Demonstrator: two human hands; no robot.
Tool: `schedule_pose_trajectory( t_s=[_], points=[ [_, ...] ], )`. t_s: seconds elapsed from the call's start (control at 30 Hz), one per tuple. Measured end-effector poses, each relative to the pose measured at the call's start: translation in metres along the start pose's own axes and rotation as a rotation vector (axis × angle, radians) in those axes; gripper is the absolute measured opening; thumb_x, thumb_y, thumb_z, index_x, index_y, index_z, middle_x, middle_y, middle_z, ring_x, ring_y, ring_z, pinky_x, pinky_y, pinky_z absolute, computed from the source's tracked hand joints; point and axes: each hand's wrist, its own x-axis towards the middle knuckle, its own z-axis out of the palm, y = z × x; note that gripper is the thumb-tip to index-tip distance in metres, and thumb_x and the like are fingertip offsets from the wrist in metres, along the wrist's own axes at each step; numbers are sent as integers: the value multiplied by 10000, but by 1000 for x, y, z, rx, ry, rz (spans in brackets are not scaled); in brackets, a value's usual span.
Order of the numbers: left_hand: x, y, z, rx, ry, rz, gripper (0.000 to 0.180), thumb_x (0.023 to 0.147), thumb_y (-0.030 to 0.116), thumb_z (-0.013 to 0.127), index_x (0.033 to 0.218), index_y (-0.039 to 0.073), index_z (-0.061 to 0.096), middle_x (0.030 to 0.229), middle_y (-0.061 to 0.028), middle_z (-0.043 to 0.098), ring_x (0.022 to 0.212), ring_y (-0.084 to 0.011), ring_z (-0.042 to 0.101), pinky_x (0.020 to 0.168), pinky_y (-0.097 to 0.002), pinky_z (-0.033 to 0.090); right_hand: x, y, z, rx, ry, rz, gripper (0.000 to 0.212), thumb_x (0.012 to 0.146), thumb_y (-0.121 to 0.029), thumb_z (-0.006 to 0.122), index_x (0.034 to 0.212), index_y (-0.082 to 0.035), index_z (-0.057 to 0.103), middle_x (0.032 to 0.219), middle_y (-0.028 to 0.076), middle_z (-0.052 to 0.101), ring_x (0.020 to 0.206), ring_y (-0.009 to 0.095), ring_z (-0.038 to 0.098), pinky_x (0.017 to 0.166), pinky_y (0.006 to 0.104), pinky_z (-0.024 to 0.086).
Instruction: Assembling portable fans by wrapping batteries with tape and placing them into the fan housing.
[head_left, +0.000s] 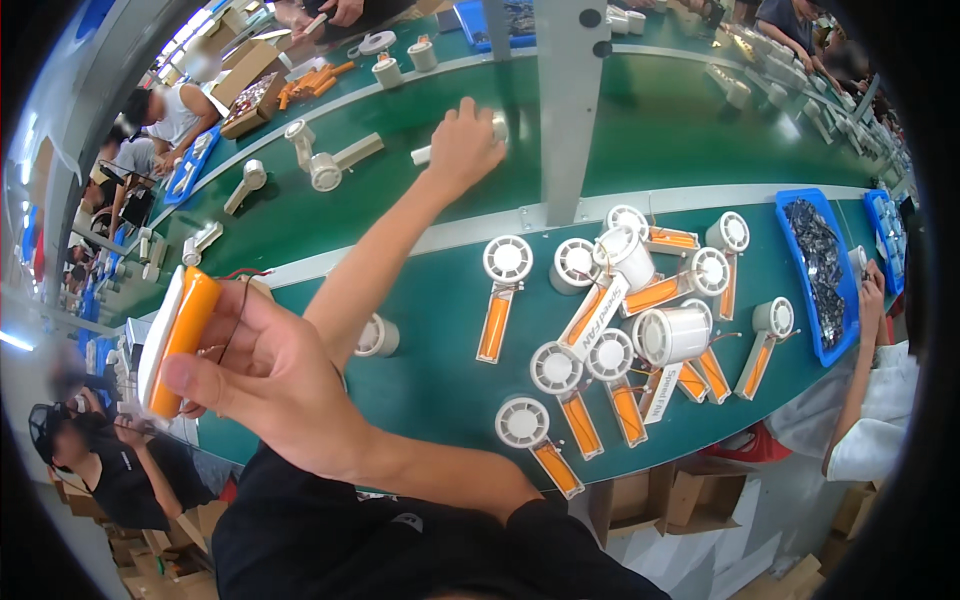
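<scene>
Green table (pixel 445 400) is carrying handheld fans (pixel 508 260); right hand (pixel 290 385) is pinching an orange battery (pixel 187 335) at left; left hand (pixel 464 150) is covering a far fan (pixel 500 127), fingers' grip unclear.

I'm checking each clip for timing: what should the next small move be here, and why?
Probably secure the left hand's hold on the white part beside it before shifting that part: the hand hides its own contact, so a firm grip can't be confirmed. The right hand is occupied, pinching an orange cylinder with a white piece alongside, so it seems poorly placed to help.
</scene>
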Motion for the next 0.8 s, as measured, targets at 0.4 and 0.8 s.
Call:
schedule_pose_trajectory(
  t_s=[0.4, 0.8],
  points=[
    [-168, -15, -178, -1639, 70, -724, 464, 938, 291, 463, 1323, 35, 426, 1280, -126, 509, 1123, -264, 542, 943, -424, 458, -23, -1, 16, -185, -25, 60, 529, 860, -59, 667, 1307, 34, 401, 1139, 87, 574, 1054, 151, 573, 922, 279, 465],
    [-352, 83, -183, -1681, 406, -1159, 309, 990, 141, 321, 1268, 34, 403, 1230, -133, 524, 1120, -242, 545, 966, -420, 437, -170, -31, -43, -935, 536, -19, 625, 853, -25, 659, 1372, 23, 313, 1128, 155, 583, 1059, 222, 594, 917, 322, 477]
  ],
)
